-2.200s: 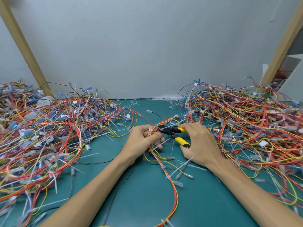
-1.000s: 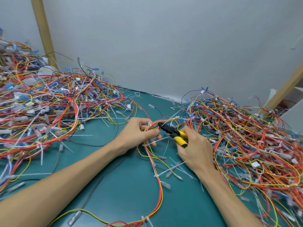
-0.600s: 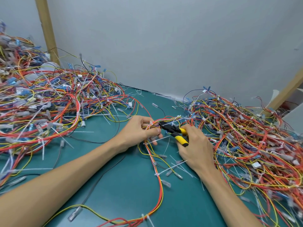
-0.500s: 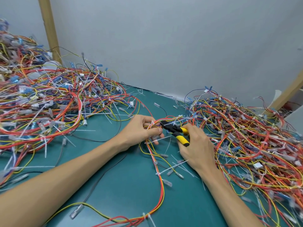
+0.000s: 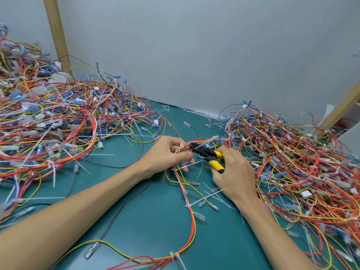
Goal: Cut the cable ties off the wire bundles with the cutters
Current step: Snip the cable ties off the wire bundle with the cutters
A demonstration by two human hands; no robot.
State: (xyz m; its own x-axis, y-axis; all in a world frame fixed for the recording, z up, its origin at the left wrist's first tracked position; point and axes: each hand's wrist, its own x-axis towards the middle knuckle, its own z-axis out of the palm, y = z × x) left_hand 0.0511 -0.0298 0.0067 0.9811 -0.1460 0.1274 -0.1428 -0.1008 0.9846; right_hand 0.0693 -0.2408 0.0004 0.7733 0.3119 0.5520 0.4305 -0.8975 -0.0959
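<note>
Far left there's a wooden post (image 5: 56,36) leaning up against the grey wall (image 5: 194,45), and in front of it a big heap of wires (image 5: 48,121) in red, orange, yellow and blue, full of white ties and clear connectors, spilling over the left side of the green mat (image 5: 152,227).

Middle of the mat: the left hand (image 5: 167,154) has its fingers curled round a wire bundle (image 5: 191,217), thumb pressed on top, pinching it near the far end. From there the bundle runs toward the near edge in a long loop and curves off left, with a white cable tie (image 5: 176,257) still cinched on it down by the near edge. Another white tie (image 5: 192,164) pokes out sideways just under the left fingers.

Just right of that hand are the cutters (image 5: 202,151), black head and yellow handles, nose pointing left and right up against the wires the left hand holds (can't tell if the blades are actually on a tie, too small). The right hand (image 5: 235,174) is wrapped round the handles, fingers curled under, thumb on top.

Loose snipped ties (image 5: 206,197) and small connectors lie on the mat near the right wrist.

Right side is a second tangled heap (image 5: 296,162), same colours, and past it at the far right another wooden post (image 5: 339,112) slanting up.
</note>
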